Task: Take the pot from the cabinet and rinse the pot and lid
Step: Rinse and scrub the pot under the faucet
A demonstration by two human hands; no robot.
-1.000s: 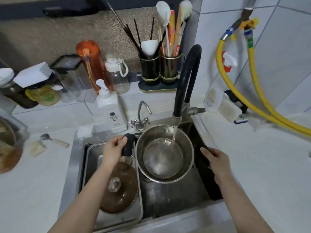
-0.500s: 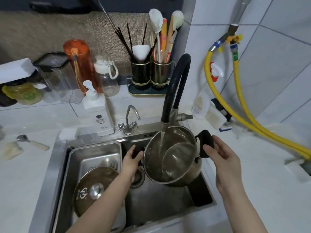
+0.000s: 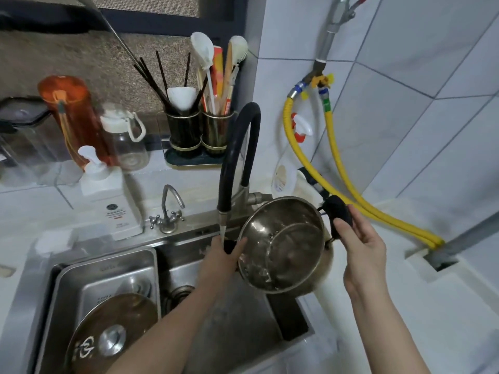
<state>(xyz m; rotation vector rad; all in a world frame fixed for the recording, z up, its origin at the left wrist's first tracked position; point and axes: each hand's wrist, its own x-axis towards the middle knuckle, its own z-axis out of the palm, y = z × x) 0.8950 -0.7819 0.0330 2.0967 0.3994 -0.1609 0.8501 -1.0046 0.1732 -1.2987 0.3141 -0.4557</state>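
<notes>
Steel pot (image 3: 283,245) tilted over the sink (image 3: 189,263), mouth toward camera, water pooled inside. Right hand (image 3: 360,247) grips its black right handle (image 3: 340,213); left hand (image 3: 224,255) grips the left handle under the black faucet (image 3: 237,155). Lid (image 3: 108,333) lies in the left basin.

No legible text anywhere. White soap dispenser (image 3: 108,201), left of small steel tap (image 3: 168,209): round dark emblem plus small print, too blurred to read. Lid (image 3: 113,336), below dispenser: light marking, unreadable.
</notes>
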